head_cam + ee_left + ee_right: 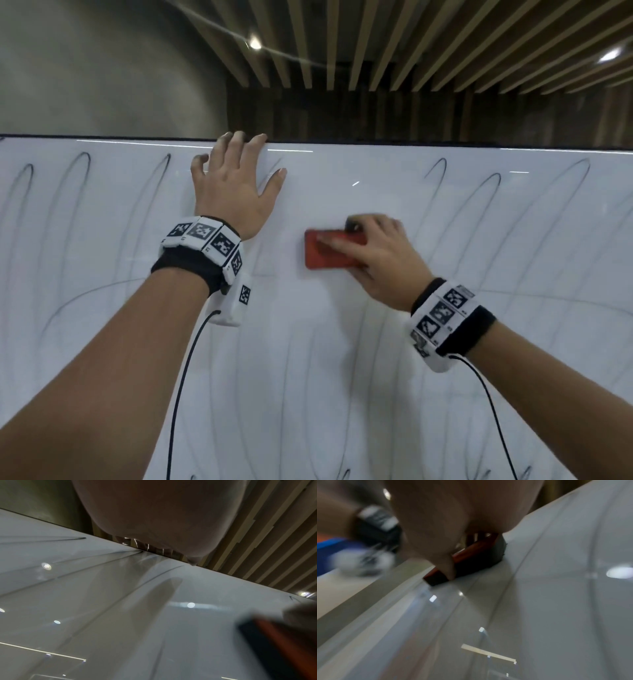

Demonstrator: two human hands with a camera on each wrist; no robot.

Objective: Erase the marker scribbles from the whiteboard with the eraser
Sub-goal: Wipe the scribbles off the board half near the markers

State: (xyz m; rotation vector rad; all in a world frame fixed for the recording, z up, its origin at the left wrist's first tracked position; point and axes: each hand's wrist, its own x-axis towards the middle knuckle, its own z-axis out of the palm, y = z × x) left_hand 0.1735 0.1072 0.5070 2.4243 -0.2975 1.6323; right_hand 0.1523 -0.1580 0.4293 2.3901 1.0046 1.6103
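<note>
A white whiteboard (102, 342) fills the lower head view, covered with looping black marker scribbles (479, 212). My right hand (373, 257) grips a red eraser (325, 250) and presses it flat on the board near the middle; the patch around it looks wiped. In the right wrist view the eraser (471, 558) shows its dark felt side against the whiteboard (539, 615). My left hand (233, 185) lies flat with spread fingers on the board, fingertips at its top edge. The left wrist view shows the palm (154, 513), the scribbles (102, 568) and the blurred eraser (278, 645).
Above the board's dark top edge (445, 142) there is a grey wall (102, 68) and a slatted wooden ceiling (411, 41) with lamps. Cables hang from both wrist bands down across the board.
</note>
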